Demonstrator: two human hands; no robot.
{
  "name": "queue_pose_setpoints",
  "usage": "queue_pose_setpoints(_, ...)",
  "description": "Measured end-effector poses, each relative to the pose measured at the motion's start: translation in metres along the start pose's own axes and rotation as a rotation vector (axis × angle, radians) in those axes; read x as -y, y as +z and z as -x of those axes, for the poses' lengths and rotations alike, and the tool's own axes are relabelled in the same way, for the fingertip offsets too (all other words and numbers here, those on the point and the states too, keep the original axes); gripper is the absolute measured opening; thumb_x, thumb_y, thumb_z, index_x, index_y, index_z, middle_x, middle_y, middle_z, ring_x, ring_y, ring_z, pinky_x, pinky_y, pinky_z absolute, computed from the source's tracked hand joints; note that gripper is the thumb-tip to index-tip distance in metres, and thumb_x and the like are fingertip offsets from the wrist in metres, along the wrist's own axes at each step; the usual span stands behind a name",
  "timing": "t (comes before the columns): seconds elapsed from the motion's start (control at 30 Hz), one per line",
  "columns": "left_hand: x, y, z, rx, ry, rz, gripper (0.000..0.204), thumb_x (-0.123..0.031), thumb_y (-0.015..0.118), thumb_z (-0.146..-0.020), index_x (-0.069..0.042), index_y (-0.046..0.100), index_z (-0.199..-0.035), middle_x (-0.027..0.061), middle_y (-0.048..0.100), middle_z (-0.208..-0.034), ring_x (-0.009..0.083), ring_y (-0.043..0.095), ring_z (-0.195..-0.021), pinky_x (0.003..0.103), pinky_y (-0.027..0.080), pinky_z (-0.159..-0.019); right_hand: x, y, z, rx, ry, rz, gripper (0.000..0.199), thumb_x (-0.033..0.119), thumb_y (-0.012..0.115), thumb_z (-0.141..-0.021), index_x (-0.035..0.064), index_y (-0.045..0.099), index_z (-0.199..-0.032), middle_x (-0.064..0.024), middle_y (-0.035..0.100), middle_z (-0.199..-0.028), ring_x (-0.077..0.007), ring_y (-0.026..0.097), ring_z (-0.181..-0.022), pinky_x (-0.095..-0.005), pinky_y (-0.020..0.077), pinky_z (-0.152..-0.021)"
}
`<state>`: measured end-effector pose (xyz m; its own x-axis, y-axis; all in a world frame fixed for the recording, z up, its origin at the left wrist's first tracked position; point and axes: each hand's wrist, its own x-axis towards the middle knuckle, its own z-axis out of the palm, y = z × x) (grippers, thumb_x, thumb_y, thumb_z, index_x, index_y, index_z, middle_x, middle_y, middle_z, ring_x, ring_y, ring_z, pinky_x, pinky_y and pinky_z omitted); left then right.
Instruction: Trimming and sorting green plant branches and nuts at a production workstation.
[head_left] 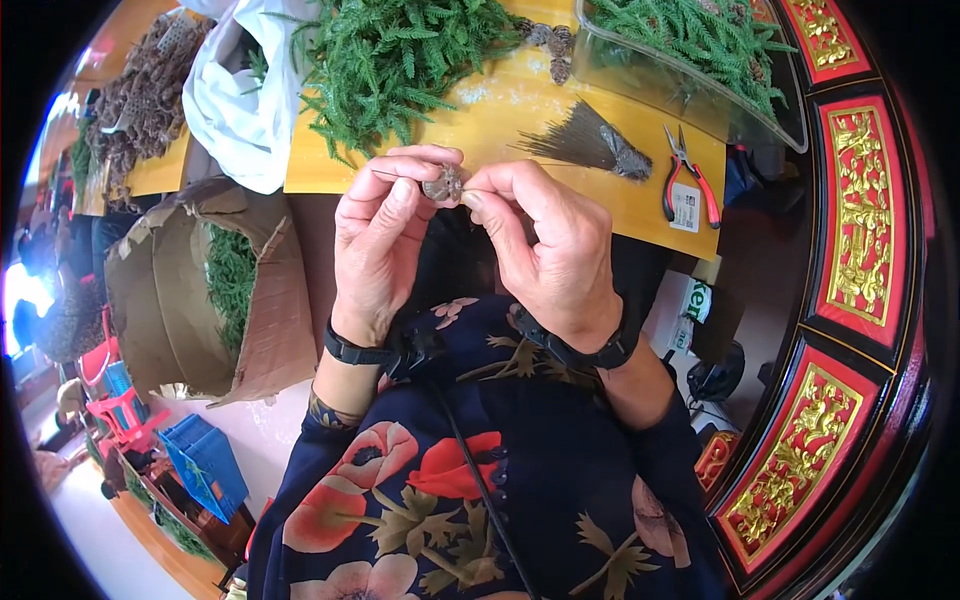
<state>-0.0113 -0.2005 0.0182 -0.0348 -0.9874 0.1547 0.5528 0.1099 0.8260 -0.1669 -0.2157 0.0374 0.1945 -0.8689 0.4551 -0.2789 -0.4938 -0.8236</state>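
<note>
In front of my chest, just off the table's near edge, my left hand [380, 215] holds a small brown pine cone [442, 186] between thumb and fingers. My right hand [548, 230] closes in from the other side, thumb and forefinger pinched right at the cone. A thin wire [398, 175] runs across the left fingers to the cone; its other end seems to be in the right pinch. On the yellow table [490, 135] beyond lies a fanned bundle of thin dark wires [580, 140]. Red-handled pliers [684, 178] rest to its right.
Green artificial pine sprigs [390, 70] heap at the far side, near a clear tub [650, 80] of more sprigs. Several cones [548, 45] lie between. At left are a white bag [240, 110], brown cones [145, 100] and an open cardboard box [180, 310]. Carved red-gold panels [860, 215] stand right.
</note>
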Motion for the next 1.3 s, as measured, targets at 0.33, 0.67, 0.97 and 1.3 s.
queue_pose_setpoints(0.33,-0.006,-0.004,0.005,0.024,-0.045,-0.007,0.011,-0.009,0.053,-0.093,-0.001,0.056,-0.101,0.016,0.059,-0.111,0.019,0.058,-0.098,0.033,0.047,-0.087,0.003,-0.005,0.002,0.034,0.053,-0.072,0.005,-0.004,0.062,-0.084,-0.0005,0.06,-0.088,-0.0067,0.063,-0.069,-0.0121,0.061,-0.06,-0.0237,0.0468,-0.055)
queue_pose_setpoints(0.67,-0.004,-0.001,0.006,0.067,0.109,-0.142,0.011,-0.005,0.056,-0.089,-0.001,0.056,-0.099,0.0162,0.06,-0.108,0.0208,0.058,-0.099,0.035,0.045,-0.091,0.007,-0.008,0.006,0.076,0.1,-0.101,0.005,-0.003,0.062,-0.084,-0.0009,0.06,-0.088,-0.0069,0.063,-0.068,-0.0109,0.061,-0.058,-0.023,0.0467,-0.054)
queue_pose_setpoints(0.97,-0.016,-0.014,0.004,0.151,0.063,-0.296,0.009,-0.008,0.061,-0.088,0.001,0.06,-0.091,0.0166,0.061,-0.104,0.0199,0.06,-0.094,0.032,0.048,-0.084,0.005,-0.009,0.008,0.099,0.085,-0.126,0.005,-0.003,0.062,-0.083,-0.0006,0.06,-0.087,-0.0065,0.062,-0.066,-0.011,0.059,-0.056,-0.0229,0.0451,-0.051)
queue_pose_setpoints(1.3,-0.017,-0.022,-0.001,0.314,0.097,-0.36,0.014,-0.012,0.066,-0.085,0.0,0.062,-0.089,0.0167,0.063,-0.099,0.0197,0.062,-0.087,0.031,0.051,-0.077,0.007,-0.017,0.008,0.216,0.119,-0.194,0.005,-0.003,0.063,-0.083,0.001,0.061,-0.086,-0.0039,0.06,-0.064,-0.0079,0.055,-0.052,-0.0222,0.0417,-0.047)
